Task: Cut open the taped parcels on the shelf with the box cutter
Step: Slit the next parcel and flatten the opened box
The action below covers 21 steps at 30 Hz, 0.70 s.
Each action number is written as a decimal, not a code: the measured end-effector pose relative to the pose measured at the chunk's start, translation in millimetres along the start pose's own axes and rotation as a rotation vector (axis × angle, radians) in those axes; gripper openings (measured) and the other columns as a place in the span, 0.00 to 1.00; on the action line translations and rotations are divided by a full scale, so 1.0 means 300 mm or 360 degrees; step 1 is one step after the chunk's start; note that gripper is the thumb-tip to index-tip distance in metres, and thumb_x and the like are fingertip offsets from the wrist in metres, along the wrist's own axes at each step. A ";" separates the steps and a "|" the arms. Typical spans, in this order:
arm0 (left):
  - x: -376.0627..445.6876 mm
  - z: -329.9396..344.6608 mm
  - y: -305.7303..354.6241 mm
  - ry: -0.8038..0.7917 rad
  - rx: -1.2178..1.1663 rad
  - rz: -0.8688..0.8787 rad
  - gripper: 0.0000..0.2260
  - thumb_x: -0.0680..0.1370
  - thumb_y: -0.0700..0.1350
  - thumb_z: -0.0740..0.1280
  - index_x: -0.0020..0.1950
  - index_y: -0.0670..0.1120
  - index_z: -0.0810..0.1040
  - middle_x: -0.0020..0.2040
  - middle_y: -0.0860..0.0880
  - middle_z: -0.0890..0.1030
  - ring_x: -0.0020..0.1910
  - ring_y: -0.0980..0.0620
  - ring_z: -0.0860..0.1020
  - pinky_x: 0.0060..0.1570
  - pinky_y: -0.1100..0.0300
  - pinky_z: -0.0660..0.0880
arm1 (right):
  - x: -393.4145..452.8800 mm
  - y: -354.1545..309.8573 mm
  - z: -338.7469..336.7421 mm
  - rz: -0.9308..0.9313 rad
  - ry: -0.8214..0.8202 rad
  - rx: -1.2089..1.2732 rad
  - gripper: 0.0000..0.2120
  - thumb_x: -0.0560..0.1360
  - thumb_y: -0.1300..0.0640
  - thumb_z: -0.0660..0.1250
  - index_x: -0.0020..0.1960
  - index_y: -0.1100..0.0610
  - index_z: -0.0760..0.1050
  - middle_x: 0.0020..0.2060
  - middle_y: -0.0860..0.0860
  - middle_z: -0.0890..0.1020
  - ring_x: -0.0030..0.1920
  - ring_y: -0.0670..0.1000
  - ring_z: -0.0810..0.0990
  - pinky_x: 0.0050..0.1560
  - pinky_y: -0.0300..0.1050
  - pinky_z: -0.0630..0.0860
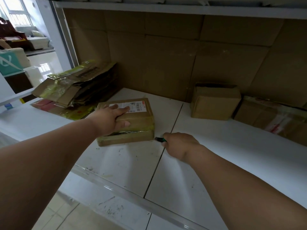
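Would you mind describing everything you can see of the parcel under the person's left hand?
The parcel is a flat brown cardboard box wrapped in clear and yellowish tape, lying flat on the white shelf. A white shipping label with barcodes sits on its top face. Along the near side the tape looks slit and wrinkled. The left hand rests on its top. The box cutter in the right hand points at its near right corner.

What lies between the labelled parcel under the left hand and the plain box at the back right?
Only bare white shelf with a dark panel seam, between the parcel and the plain box, in the head view.
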<state>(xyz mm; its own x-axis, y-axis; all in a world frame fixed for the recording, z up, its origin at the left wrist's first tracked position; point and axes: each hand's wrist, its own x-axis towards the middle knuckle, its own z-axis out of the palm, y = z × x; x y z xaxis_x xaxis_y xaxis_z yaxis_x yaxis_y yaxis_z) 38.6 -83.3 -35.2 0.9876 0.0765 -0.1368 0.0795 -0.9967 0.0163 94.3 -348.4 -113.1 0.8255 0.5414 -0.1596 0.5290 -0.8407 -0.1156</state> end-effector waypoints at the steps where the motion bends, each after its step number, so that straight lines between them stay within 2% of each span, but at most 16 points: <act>1: 0.001 0.000 0.002 0.0000 0.0018 0.0009 0.31 0.78 0.68 0.53 0.78 0.64 0.48 0.80 0.47 0.53 0.78 0.41 0.51 0.74 0.42 0.51 | 0.004 0.002 -0.005 0.0026 -0.0019 0.0046 0.15 0.82 0.47 0.53 0.63 0.51 0.71 0.40 0.47 0.72 0.39 0.49 0.72 0.34 0.43 0.66; 3: 0.002 0.001 0.005 0.0001 0.0036 0.0016 0.31 0.78 0.68 0.53 0.78 0.64 0.48 0.80 0.47 0.53 0.78 0.41 0.51 0.74 0.43 0.51 | 0.009 0.015 -0.009 0.0074 -0.0016 0.0163 0.12 0.82 0.46 0.53 0.58 0.50 0.70 0.42 0.48 0.75 0.39 0.48 0.73 0.35 0.43 0.66; 5: 0.005 -0.001 0.002 0.0005 0.0030 0.0013 0.31 0.77 0.68 0.53 0.78 0.64 0.48 0.80 0.47 0.53 0.78 0.41 0.51 0.74 0.43 0.51 | 0.003 0.027 -0.007 0.0108 0.0086 0.0254 0.09 0.82 0.45 0.53 0.51 0.49 0.68 0.39 0.47 0.75 0.37 0.47 0.73 0.32 0.43 0.65; 7: 0.009 0.001 -0.004 0.0009 0.0016 0.0012 0.31 0.77 0.69 0.53 0.78 0.65 0.48 0.80 0.48 0.53 0.78 0.41 0.51 0.74 0.43 0.53 | -0.003 0.028 -0.007 0.0081 0.0194 0.0287 0.10 0.82 0.44 0.54 0.49 0.49 0.67 0.37 0.46 0.74 0.35 0.47 0.73 0.30 0.43 0.64; 11: 0.013 0.012 -0.008 0.0007 -0.0018 0.0008 0.31 0.77 0.69 0.54 0.77 0.66 0.47 0.80 0.48 0.53 0.78 0.41 0.51 0.73 0.42 0.54 | 0.003 0.002 -0.025 0.0043 0.0327 0.0411 0.09 0.82 0.45 0.54 0.47 0.48 0.65 0.35 0.48 0.75 0.33 0.49 0.74 0.29 0.43 0.63; 21: 0.015 0.013 -0.009 0.0004 0.0020 0.0005 0.31 0.77 0.69 0.53 0.77 0.66 0.47 0.80 0.49 0.52 0.78 0.40 0.50 0.74 0.42 0.52 | 0.016 -0.007 -0.009 0.0052 0.0374 0.0361 0.09 0.82 0.45 0.53 0.47 0.49 0.63 0.34 0.47 0.73 0.32 0.47 0.72 0.28 0.43 0.60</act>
<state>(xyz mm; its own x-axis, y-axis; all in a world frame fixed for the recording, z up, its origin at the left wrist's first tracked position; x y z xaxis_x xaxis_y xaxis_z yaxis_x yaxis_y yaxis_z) 42.2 -80.4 -39.6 0.9882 0.0736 -0.1344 0.0749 -0.9972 0.0044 97.6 -344.1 -111.0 0.8780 0.4747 0.0610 0.4662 -0.8194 -0.3337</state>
